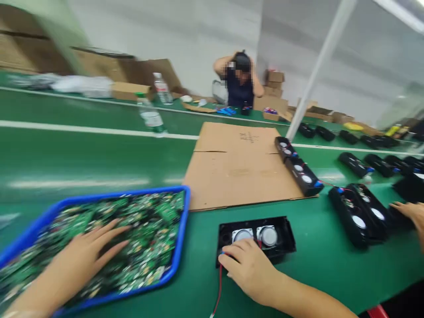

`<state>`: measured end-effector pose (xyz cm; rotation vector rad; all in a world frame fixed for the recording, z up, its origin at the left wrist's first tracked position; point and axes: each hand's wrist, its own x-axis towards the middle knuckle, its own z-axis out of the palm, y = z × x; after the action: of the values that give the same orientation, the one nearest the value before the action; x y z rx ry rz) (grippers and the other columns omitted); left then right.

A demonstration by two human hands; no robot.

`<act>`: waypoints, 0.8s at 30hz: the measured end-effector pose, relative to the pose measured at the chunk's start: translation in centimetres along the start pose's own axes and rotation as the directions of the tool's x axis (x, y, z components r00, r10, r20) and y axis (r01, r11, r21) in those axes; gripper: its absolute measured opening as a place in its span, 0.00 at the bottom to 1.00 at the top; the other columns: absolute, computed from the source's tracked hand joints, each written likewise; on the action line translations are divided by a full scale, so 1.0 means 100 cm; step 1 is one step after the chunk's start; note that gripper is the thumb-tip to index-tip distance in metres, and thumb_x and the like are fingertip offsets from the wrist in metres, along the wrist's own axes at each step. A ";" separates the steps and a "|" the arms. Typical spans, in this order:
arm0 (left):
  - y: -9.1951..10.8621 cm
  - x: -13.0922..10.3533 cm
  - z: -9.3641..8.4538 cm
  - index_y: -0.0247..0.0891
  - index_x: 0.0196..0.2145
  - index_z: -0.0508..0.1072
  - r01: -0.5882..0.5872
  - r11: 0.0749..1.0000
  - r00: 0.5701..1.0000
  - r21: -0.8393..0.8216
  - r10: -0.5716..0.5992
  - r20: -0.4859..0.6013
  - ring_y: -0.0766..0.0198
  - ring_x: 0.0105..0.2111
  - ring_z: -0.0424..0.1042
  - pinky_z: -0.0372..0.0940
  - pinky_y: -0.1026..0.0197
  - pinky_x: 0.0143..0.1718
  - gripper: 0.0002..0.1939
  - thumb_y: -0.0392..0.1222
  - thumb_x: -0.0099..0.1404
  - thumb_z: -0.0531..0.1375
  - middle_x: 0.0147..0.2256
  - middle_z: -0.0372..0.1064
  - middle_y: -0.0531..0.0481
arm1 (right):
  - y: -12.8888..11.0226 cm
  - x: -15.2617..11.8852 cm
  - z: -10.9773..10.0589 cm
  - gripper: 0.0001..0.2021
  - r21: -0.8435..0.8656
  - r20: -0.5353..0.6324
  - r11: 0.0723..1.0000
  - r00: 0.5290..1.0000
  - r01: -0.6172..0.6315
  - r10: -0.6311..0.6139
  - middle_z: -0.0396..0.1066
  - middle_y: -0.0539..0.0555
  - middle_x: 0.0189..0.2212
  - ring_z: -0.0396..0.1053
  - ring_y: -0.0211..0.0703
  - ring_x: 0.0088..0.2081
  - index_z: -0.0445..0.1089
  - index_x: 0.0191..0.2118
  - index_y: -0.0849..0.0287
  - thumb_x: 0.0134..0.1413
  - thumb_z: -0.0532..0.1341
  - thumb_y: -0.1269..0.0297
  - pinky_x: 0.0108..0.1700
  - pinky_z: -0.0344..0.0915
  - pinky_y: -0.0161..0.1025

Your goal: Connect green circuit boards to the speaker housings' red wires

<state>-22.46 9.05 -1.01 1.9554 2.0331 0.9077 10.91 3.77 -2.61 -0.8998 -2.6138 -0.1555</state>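
Observation:
My left hand [89,249] reaches over a blue-rimmed tray [187,221], its fingers spread on or just above a heap of small green circuit boards [149,251]. Nothing shows held in it. On the green table in front of me lies a black speaker box [285,234], open side up, with two round speakers inside. My right hand [251,269] lies over its near left part, fingers curled on the edge. A red wire [220,282] with a white end hangs from beneath those fingers, beside a bit of blue. My palm hides part of the box.
A flat cardboard sheet [235,172] lies beyond the box, with speaker boxes [301,174] along its right edge. More open boxes [361,216] stand at right, near another person's hand [410,212]. Bottles [150,115] and a seated person [241,84] are farther back.

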 end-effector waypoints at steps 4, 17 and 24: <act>-0.016 -0.008 -0.002 0.43 0.23 0.76 0.033 0.996 0.997 -0.080 -0.027 0.070 0.39 0.42 0.72 0.60 0.37 0.50 0.24 0.68 0.46 0.58 0.37 0.78 0.38 | -0.010 0.004 0.007 0.09 0.019 -0.162 0.998 0.986 0.055 -0.051 0.72 0.57 0.45 0.65 0.51 0.48 0.70 0.38 0.58 0.55 0.56 0.77 0.49 0.67 0.51; -0.001 -0.025 -0.004 0.45 0.27 0.76 0.127 0.961 0.947 -0.247 -0.192 -0.259 0.49 0.41 0.76 0.66 0.50 0.48 0.07 0.46 0.55 0.58 0.36 0.79 0.46 | -0.009 0.006 -0.017 0.10 0.872 -0.165 0.488 0.915 -0.040 0.369 0.77 0.53 0.34 0.76 0.43 0.38 0.69 0.44 0.52 0.61 0.55 0.71 0.41 0.75 0.44; 0.050 -0.039 -0.008 0.42 0.30 0.72 0.052 0.772 0.777 -0.633 -0.430 -0.461 0.59 0.37 0.76 0.70 0.60 0.35 0.05 0.44 0.58 0.61 0.37 0.77 0.49 | 0.009 0.013 -0.015 0.05 0.980 0.046 0.113 0.742 -0.162 0.669 0.75 0.50 0.26 0.71 0.37 0.21 0.74 0.37 0.53 0.58 0.60 0.61 0.28 0.74 0.38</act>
<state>-18.17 4.80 1.26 1.0903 1.8469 1.9690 10.95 4.87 -0.71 -0.8934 -1.3443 1.1971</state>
